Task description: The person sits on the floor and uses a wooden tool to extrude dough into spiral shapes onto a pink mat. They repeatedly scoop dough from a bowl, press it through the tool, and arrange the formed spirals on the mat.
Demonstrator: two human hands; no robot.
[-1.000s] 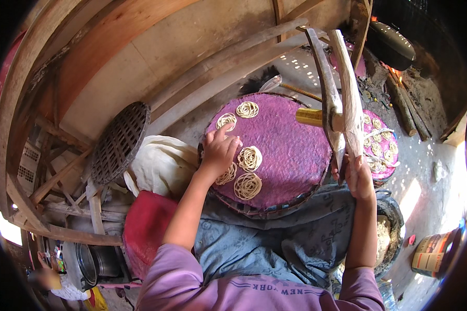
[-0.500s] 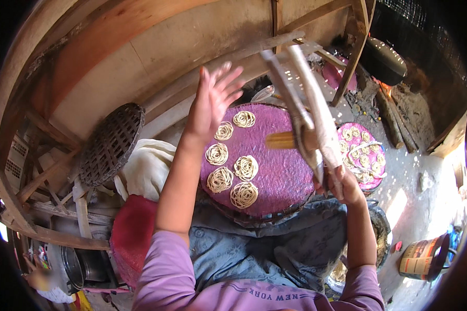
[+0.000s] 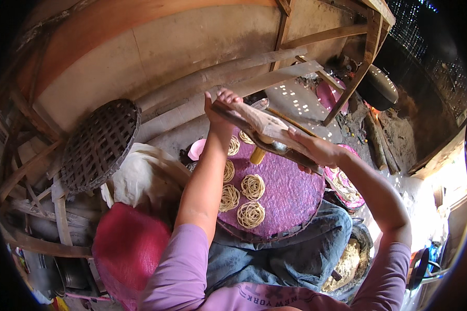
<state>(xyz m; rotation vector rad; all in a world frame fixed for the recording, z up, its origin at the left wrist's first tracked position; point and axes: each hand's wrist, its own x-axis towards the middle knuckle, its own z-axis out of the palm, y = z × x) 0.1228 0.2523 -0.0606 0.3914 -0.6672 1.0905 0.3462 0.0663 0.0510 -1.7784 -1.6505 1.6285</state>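
A two-handled wooden noodle press (image 3: 264,124) is held level above a round tray covered in purple cloth (image 3: 290,202). My left hand (image 3: 224,106) is closed round the press's left end. Its right end is gripped by my right hand (image 3: 319,149). From the middle of the press a yellowish cylinder (image 3: 257,155) points down toward the cloth; no strands show below it. Coiled noodle nests (image 3: 250,214) lie on the left part of the cloth, several in number, some partly covered by my left arm and the press.
A smaller pink tray of noodle coils (image 3: 346,189) is at the right, beside a basin of dough (image 3: 347,262). To the left lean a woven basket tray (image 3: 101,145) and a red cloth-covered mound (image 3: 127,246). A dark pot (image 3: 378,87) sits over a fire at the far right.
The press has swung from nearly upright to a level slant over the tray. My left hand, open and raised before, has taken hold of its left end.
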